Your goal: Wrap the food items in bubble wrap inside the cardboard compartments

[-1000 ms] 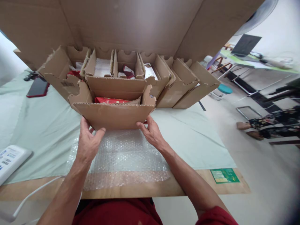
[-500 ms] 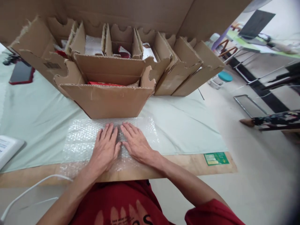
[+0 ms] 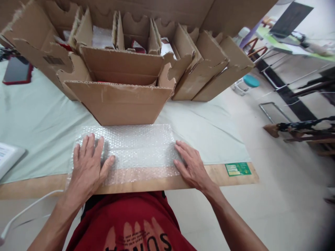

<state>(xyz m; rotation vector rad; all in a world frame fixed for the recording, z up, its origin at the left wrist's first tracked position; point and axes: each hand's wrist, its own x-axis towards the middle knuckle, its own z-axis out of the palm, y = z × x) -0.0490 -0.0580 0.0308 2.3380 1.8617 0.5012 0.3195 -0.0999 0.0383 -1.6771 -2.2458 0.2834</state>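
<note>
A sheet of clear bubble wrap lies flat on the pale green cloth at the table's near edge. My left hand rests open, palm down, on the sheet's left end. My right hand lies open, fingers stretched, on its right end. Just beyond the sheet stands an open cardboard tray with its front wall facing me. Behind it sits a row of cardboard compartments holding white and red packets.
A large cardboard sheet leans behind the compartments. A dark phone in a red case lies far left. A white device and a white cable sit at the near left, a green sticker on the wooden table edge. Tables and floor are right.
My hands left the front of the cardboard tray, came together on the middle of the bubble wrap, then slid apart to its two ends. The sheet lies flatter now.
</note>
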